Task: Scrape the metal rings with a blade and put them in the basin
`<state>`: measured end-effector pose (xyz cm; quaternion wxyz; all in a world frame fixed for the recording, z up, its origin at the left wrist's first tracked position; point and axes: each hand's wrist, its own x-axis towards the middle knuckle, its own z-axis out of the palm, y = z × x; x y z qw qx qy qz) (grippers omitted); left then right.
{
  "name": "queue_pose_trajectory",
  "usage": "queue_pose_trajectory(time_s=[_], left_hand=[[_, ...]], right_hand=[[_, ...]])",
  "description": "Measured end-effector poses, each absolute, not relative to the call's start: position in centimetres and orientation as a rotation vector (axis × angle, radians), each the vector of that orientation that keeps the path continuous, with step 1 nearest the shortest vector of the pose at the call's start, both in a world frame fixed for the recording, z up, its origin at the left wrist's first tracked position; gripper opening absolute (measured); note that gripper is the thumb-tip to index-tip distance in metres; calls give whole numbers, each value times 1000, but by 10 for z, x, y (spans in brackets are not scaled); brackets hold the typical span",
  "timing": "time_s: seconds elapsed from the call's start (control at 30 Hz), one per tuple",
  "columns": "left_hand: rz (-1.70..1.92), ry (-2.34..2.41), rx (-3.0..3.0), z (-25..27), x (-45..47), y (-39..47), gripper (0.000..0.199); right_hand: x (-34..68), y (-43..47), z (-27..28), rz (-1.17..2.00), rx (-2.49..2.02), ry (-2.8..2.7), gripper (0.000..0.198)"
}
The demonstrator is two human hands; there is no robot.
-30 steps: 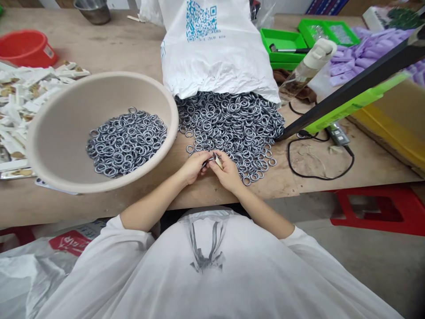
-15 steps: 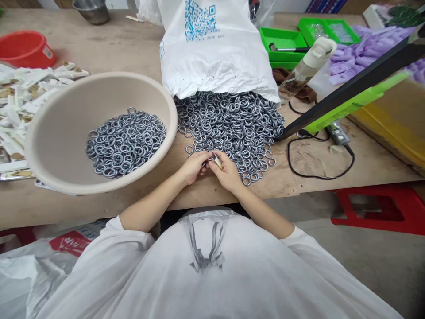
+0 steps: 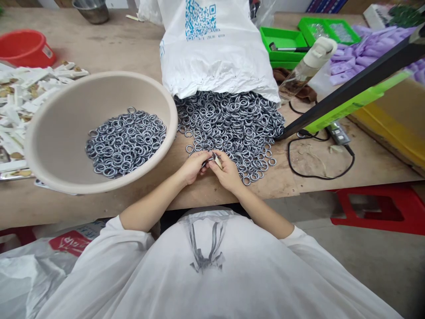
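Observation:
Both hands meet at the near edge of a heap of dark grey rings point(image 3: 232, 124). My left hand point(image 3: 194, 168) is closed, its fingers pinched on a ring that they mostly cover. My right hand point(image 3: 230, 173) grips a small knife point(image 3: 218, 162) with a cream handle, its short dark blade up against the ring. Out of the white sack point(image 3: 219, 66) behind my hands, the heap spills onto the table. To the left, a wide beige basin point(image 3: 63, 146) holds many similar rings point(image 3: 126, 144).
A black bar point(image 3: 348, 84) with a bright green strip slants over the right side. Near it lie a black cable point(image 3: 318, 177) and a clear bottle point(image 3: 303, 66). Green trays point(image 3: 282, 40) stand behind. White pieces point(image 3: 20, 102) and a red bowl point(image 3: 26, 48) are at the left.

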<state>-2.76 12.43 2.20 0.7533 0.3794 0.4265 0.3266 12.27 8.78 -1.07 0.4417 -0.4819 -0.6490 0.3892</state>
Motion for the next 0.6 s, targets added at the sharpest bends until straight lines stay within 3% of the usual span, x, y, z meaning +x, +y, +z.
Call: queue_pose_trajectory(time_s=[0.6], left_hand=[[724, 944, 884, 23, -28, 124, 21]], right_hand=[[121, 86, -12, 883, -1207, -1616, 43]])
